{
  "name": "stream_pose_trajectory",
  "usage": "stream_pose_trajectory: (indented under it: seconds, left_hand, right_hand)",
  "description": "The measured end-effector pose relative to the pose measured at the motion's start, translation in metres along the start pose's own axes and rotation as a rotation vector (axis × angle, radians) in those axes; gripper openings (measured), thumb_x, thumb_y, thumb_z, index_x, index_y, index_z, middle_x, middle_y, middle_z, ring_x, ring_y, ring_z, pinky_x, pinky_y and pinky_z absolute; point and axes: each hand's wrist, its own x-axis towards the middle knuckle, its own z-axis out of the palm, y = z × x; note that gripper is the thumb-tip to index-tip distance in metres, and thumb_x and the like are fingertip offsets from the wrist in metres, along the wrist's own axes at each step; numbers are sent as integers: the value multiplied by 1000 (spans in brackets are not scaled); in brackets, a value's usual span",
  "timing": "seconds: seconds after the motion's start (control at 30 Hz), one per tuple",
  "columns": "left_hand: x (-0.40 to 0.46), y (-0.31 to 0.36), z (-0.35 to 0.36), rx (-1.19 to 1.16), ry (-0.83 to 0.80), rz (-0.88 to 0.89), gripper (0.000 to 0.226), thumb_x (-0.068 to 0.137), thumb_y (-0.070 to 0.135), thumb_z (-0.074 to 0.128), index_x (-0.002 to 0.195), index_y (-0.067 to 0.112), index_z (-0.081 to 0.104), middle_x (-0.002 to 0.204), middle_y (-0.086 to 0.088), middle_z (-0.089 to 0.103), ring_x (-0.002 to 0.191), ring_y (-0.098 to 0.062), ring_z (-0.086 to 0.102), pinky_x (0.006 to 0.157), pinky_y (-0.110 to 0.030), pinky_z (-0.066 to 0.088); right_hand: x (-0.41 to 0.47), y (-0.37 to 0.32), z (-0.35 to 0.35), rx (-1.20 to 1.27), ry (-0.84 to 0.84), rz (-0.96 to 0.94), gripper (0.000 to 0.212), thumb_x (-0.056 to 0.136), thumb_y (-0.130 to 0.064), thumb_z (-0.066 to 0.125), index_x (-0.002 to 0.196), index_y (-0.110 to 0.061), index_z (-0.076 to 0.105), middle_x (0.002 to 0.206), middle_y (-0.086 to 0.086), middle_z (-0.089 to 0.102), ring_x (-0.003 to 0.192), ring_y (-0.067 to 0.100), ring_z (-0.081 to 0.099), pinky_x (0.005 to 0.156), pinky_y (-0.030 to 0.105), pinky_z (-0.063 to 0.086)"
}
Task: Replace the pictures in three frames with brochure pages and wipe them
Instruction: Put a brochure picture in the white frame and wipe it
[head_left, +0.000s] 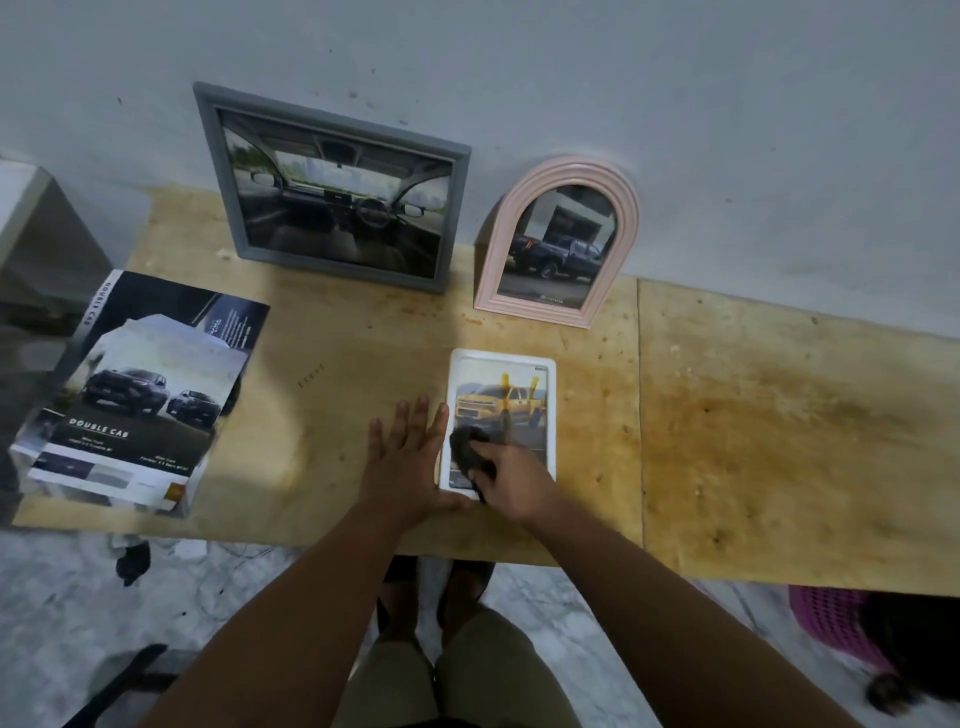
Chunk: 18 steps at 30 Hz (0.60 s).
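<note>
From the head camera, a white picture frame (501, 364) lies flat on the plywood tabletop (779, 441) near its front edge, showing a brochure page with a yellow pickup truck. The right hand (511, 480) curls its fingers around a dark cloth (466, 447) and presses it on the lower left part of the frame's face. The left hand (408, 457) lies flat with fingers straight and spread on the tabletop, its edge touching the frame's left side and its thumb at the frame's near left corner. At the back edge, leaning against the wall, stand a grey rectangular frame (332, 182) holding a car-interior picture and, just beside it toward the right, a pink arched frame (558, 239) holding a picture of a dark pickup. Near the left edge of the tabletop lies a car brochure (140, 395) printed "DOUBLE CAB", with a cut page resting on top. A pink basket (831, 623) sits on the floor below the right side.
</note>
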Motion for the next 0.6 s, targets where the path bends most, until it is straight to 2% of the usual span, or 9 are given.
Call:
stream_pose_trajectory:
  seconds: [0.07, 0.1, 0.13, 0.23, 0.33, 0.5, 0.6]
  left_hand:
    - [0, 0, -1, -6, -4, 2, 134, 63, 97, 46, 155, 30, -25, 163, -4, -31, 150, -31, -27, 119, -61, -12]
    - [-1, 0, -2, -4, -2, 3, 134, 63, 96, 47, 155, 30, -25, 163, -5, -31, 150, -31, -27, 119, -61, -12]
    - [-1, 0, -2, 0, 1, 5, 134, 64, 95, 48, 155, 30, -25, 163, -5, -31, 150, -31, -27, 118, -61, -13]
    - [0, 0, -1, -5, 20, 5, 135, 62, 95, 49, 155, 31, -25, 163, -4, -30, 150, -30, -27, 118, -60, -14]
    - [-1, 0, 0, 6, 36, 10, 135, 63, 95, 49, 154, 30, -27, 164, -5, -29, 150, -29, -27, 119, -59, -14]
    - [2, 0, 3, 25, 29, 2, 134, 63, 95, 47, 152, 31, -30, 165, -6, -25, 152, -30, -23, 118, -60, -12]
    - [3, -1, 5, 43, 12, -6, 135, 62, 97, 44, 150, 31, -33, 163, -5, -29, 151, -31, -25, 118, -61, -12]
  right_hand:
    - [-1, 4, -18, 46, -207, 15, 43, 98, -21, 66, 141, -22, 63, 139, 7, 61, 122, 28, 59, 98, 28, 46]
    - [1, 6, -30, 92, -267, 23, 43, 97, -18, 67, 140, -21, 64, 139, 6, 61, 121, 26, 60, 98, 27, 46]
    - [3, 8, -43, 141, -257, 24, 43, 97, -14, 67, 140, -20, 64, 138, 5, 62, 119, 25, 61, 97, 28, 48]
    - [16, 14, -79, 307, 19, 68, 49, 96, -9, 66, 142, -24, 61, 132, 6, 67, 110, 26, 67, 97, 38, 56]
    - [37, 19, -100, 262, 236, 95, 46, 97, -15, 65, 143, -21, 59, 128, 10, 69, 114, 29, 65, 102, 43, 53]
    - [55, 24, -77, -26, 195, 84, 45, 102, -22, 55, 147, -21, 55, 128, 16, 56, 107, 36, 62, 96, 39, 51]
    - [52, 24, -61, 0, 231, 132, 44, 102, -23, 52, 146, -19, 55, 129, 16, 56, 107, 36, 62, 92, 37, 50]
